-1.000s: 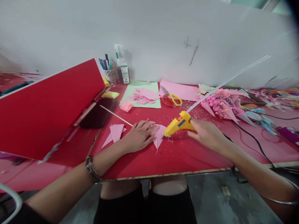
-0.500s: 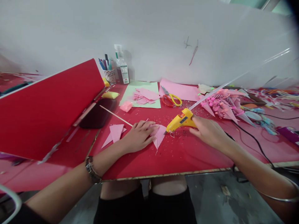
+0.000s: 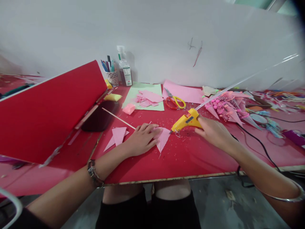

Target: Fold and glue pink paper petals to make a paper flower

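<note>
My right hand [image 3: 213,132] is wrapped round the handle of a yellow hot glue gun [image 3: 187,121], with a long clear glue stick [image 3: 226,85] sticking out of its back. Its nozzle is at the right edge of a pink paper piece [image 3: 162,140] folded to a point. Fingers spread and lying flat, my left hand [image 3: 143,139] rests on the left part of that paper. A thin pale stick [image 3: 116,117] reaches up and left from beside my left hand. More cut pink paper pieces [image 3: 118,136] lie left of my left wrist.
Yellow and red handled scissors [image 3: 175,101] lie by a pink sheet [image 3: 186,91]. Pink scraps [image 3: 147,98] rest on a green sheet [image 3: 133,90]. Finished pink cones [image 3: 228,106] are heaped right, near a black cable [image 3: 259,143]. A red board [image 3: 59,108] leans at left.
My right hand and the glue gun have shifted slightly to the right, with the nozzle moving a little up along the paper's edge. My left hand has stayed in place.
</note>
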A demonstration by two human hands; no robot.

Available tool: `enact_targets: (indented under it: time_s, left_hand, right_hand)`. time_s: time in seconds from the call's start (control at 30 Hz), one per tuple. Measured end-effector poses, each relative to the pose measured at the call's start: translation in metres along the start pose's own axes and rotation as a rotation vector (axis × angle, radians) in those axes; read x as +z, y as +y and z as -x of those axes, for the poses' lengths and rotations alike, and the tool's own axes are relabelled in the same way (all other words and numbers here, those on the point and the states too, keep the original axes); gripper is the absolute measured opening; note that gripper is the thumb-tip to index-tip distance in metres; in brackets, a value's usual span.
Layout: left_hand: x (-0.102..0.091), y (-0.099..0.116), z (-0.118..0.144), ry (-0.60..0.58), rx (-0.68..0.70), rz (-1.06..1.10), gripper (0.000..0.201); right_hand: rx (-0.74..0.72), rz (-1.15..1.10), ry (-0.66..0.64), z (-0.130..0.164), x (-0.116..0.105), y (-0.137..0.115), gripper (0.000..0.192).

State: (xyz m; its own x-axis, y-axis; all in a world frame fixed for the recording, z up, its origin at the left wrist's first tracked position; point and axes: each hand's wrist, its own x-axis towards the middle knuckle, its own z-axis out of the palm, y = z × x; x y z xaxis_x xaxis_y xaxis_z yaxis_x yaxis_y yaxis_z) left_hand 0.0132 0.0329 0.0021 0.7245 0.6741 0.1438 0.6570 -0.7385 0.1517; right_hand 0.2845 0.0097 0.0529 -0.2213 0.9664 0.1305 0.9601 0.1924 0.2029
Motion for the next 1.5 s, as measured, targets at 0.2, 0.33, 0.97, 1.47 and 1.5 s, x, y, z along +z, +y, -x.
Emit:
enact_targets:
  time_s: [0.2,0.33,0.97,1.47,1.5]
  left_hand:
    - [-0.001,0.0,0.001,0.007,0.014,0.026,0.041]
    - [-0.002,0.0,0.0,0.001,0.011,0.022,0.041]
    - [-0.001,-0.002,0.0,-0.014,0.006,0.043,0.044]
    - [0.0,-0.002,0.001,-0.006,0.01,0.057,0.043]
    - [0.0,-0.002,0.001,-0.006,0.01,0.058,0.043]
  right_hand:
    - [0.024,-0.002,-0.006,-0.002,0.003,0.003,0.023]
    - [0.031,-0.001,0.0,-0.004,0.005,0.004,0.024]
    - [-0.088,-0.064,-0.02,0.015,-0.009,-0.017,0.017]
    - [-0.175,-0.167,0.0,0.024,-0.015,-0.03,0.021]
    - [-0.173,-0.158,0.002,0.024,-0.015,-0.03,0.021]
